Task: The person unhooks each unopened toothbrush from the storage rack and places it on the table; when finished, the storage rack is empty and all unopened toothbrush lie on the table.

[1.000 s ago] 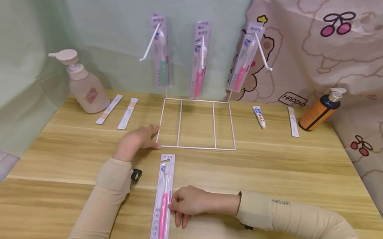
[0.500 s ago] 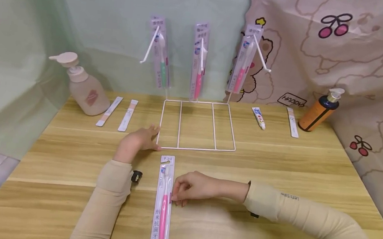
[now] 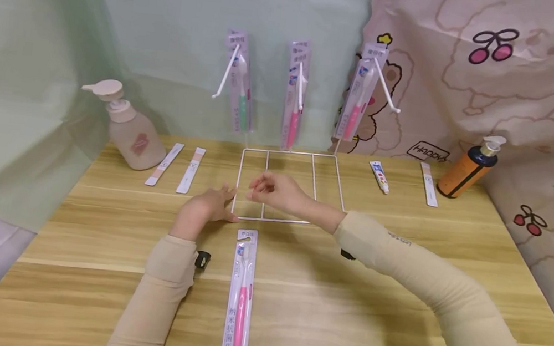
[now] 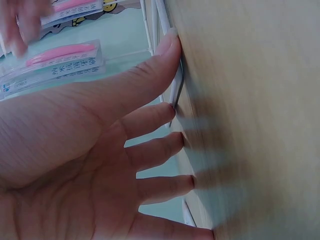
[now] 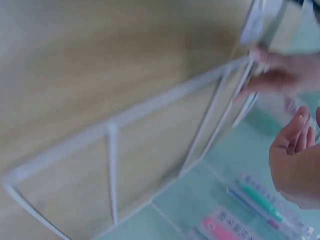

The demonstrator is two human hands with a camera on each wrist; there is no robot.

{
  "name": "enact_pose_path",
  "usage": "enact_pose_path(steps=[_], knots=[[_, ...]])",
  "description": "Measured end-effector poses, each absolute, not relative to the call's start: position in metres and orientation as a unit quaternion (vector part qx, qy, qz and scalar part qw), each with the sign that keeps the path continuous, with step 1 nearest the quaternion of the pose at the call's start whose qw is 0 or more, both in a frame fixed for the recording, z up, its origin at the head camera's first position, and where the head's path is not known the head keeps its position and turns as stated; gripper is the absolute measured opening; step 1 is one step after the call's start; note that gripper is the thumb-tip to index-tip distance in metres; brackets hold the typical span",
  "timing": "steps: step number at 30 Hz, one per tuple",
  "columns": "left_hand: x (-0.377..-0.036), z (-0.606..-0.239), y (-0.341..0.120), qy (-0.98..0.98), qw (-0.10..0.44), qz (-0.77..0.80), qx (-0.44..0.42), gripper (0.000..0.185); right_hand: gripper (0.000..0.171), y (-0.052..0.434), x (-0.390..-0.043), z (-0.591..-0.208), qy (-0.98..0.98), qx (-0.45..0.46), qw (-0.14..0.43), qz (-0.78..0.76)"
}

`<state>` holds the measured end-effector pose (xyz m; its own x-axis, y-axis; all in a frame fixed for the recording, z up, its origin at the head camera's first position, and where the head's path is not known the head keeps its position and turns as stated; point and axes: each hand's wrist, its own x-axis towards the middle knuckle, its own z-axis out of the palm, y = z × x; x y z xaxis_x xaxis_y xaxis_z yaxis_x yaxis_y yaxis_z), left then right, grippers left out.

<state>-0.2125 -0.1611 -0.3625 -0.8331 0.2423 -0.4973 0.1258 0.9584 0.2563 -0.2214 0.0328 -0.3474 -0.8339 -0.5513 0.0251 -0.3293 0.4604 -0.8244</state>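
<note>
A white wire rack stands at the back of the wooden table, its base frame (image 3: 326,186) lying flat. Three packaged toothbrushes hang from its hooks: a green one (image 3: 241,89), a pink one (image 3: 296,94) and another pink one (image 3: 359,100). My left hand (image 3: 205,208) lies flat and open on the table, fingertips touching the frame's front left corner (image 4: 175,95). My right hand (image 3: 275,189) hovers over the left part of the frame, fingers relaxed and holding nothing; the right wrist view shows this right hand (image 5: 295,165) empty. A packaged pink toothbrush (image 3: 241,297) lies on the table near me, untouched.
A beige pump bottle (image 3: 131,131) stands at the back left with two flat sachets (image 3: 164,164) (image 3: 191,170) beside it. A small toothpaste tube (image 3: 379,177), another sachet (image 3: 429,184) and an orange pump bottle (image 3: 468,166) sit at the back right. Cloth hangs behind.
My right hand has left the side of the lying toothbrush pack and moved forward and up over the rack's base. The left hand has stayed at the frame corner.
</note>
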Motion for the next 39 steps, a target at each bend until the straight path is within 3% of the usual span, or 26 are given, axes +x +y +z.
enact_pose_path(steps=[5,11,20,26,39], knots=[[-0.212,-0.361,-0.16,0.953,0.267,0.104,0.102,0.084,0.032,0.014,-0.259,-0.342,0.857,-0.262,0.045,-0.441],[-0.211,-0.364,-0.161,0.953,0.267,0.099,0.099,0.084,0.038,-0.005,-0.291,-0.338,0.847,-0.193,0.012,-0.495],[-0.21,-0.366,-0.163,0.954,0.265,0.111,0.087,0.083,0.054,-0.02,-0.309,-0.324,0.863,-0.153,0.008,-0.482],[-0.211,-0.364,-0.163,0.955,0.259,0.112,0.09,0.084,0.054,-0.028,-0.32,-0.318,0.861,-0.135,-0.021,-0.489],[-0.211,-0.364,-0.163,0.954,0.262,0.113,0.09,0.084,0.05,-0.038,-0.327,-0.315,0.882,-0.096,0.005,-0.46]])
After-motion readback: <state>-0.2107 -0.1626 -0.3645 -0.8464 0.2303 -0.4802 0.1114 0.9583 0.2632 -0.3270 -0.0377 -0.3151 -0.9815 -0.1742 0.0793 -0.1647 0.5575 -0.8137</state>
